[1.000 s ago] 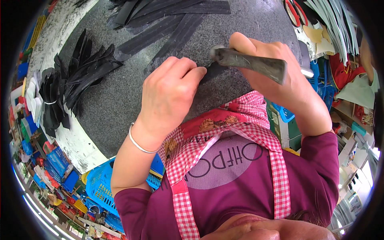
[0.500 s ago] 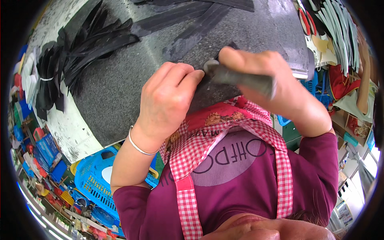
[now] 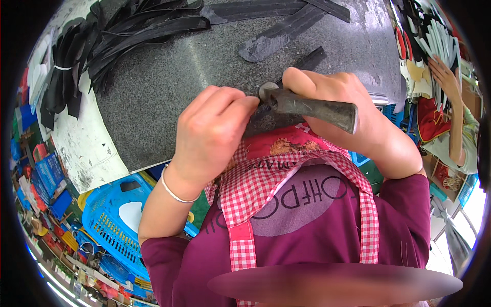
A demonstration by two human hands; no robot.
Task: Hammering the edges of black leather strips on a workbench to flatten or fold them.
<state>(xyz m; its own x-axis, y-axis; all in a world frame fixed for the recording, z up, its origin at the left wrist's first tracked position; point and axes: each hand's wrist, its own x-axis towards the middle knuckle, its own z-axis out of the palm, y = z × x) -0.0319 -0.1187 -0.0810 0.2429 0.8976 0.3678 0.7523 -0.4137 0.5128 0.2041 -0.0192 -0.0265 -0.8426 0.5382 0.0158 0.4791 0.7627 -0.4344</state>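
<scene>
My right hand (image 3: 335, 94) is wrapped around a hammer (image 3: 319, 108) with a dark, worn metal head. The hammer's round face rests at or just above a black strip (image 3: 311, 60), close to my left fingertips. That strip lies on the dark speckled work surface near its front edge, its far end showing beyond my right hand. Thumb and fingers of my left hand (image 3: 212, 128) are pinched together on the strip's near part, which is mostly hidden. Farther off lie several loose black strips (image 3: 281, 36).
A tied bundle of black strips (image 3: 64, 77) and a heap of them (image 3: 138, 38) lie at the left. Blue baskets (image 3: 115, 220) stand below the table edge. At right are red-handled scissors (image 3: 401, 43) and a co-worker's hand (image 3: 445, 74) at white strips (image 3: 437, 43).
The hammer, blurred before, now shows sharply, its head lying more level near my left fingertips. The view has shifted slightly. The co-worker's hand has come into sight at the white strips.
</scene>
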